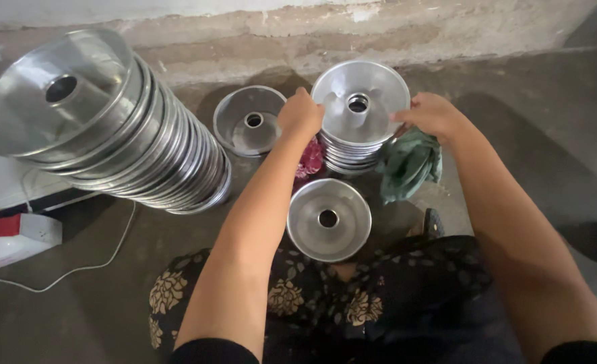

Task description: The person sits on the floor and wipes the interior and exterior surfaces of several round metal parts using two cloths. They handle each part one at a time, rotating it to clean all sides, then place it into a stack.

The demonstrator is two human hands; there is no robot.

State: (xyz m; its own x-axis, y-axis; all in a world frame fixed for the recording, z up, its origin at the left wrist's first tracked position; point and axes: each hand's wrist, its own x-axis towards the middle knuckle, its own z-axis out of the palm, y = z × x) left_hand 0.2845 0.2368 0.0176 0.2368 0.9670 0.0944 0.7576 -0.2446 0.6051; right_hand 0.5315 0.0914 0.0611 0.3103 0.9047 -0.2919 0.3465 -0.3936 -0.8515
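Head view only, so I can't see much under the hands. Left hand (301, 113) sits on the left rim of the top round silver metal ring pan with a centre tube (360, 101); its fingers curl over the edge and their tips are hidden, so I can't tell how tight the hold is, but they're closed around the rim. Right hand (432, 113) is on the right rim, fingers bent down over the edge, also closed on it; tips hidden behind the pan. That pan tops a short stack of the same silver pans (350, 156) on the grey concrete floor (548, 135); stack count unreadable. Both forearms reach forward from the bottom edge, elbows cut off. A crumpled green cloth (410, 165) lies just right of the stack, under the right wrist. A red patterned cloth (311, 158) is mostly hidden behind the left forearm. One single silver ring pan (248, 121) lies left of the stack, another single pan (329, 219) near my dark floral-print lap (379, 296). A tall leaning stack of ring pans (120, 128) is far left, base partly hidden. White box with red end (12, 236) cut off at left edge.
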